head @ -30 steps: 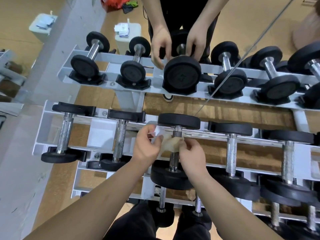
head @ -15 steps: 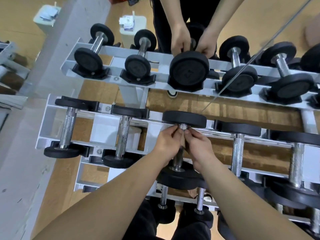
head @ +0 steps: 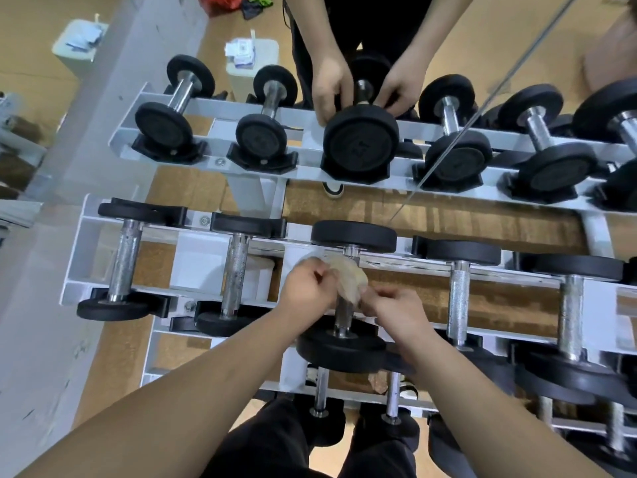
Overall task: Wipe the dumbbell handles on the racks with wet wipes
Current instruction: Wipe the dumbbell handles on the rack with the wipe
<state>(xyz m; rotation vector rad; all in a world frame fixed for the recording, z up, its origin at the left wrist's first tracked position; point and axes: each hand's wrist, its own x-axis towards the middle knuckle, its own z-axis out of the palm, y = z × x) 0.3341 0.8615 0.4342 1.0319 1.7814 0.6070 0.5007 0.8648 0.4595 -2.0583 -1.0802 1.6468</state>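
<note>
Wrapping a crumpled, yellowish, half-translucent wet wipe (head: 349, 280) round the far part of the steel dumbbell handle (head: 344, 313), third from the left on the top tier of the near white metal rack (head: 193, 257). Pinching the wipe's left side in the curled fingers of the left hand (head: 306, 288), clasping its right side in the right hand (head: 393, 307). Showing far more of the wipe than half a second ago, hands now drawn apart rather than meeting fingertip to fingertip. Leaving bare the near stretch of handle, dull and knurled, running into a round black plate (head: 341, 350), beside a similarly pitted neighbouring handle (head: 236, 270).
</note>
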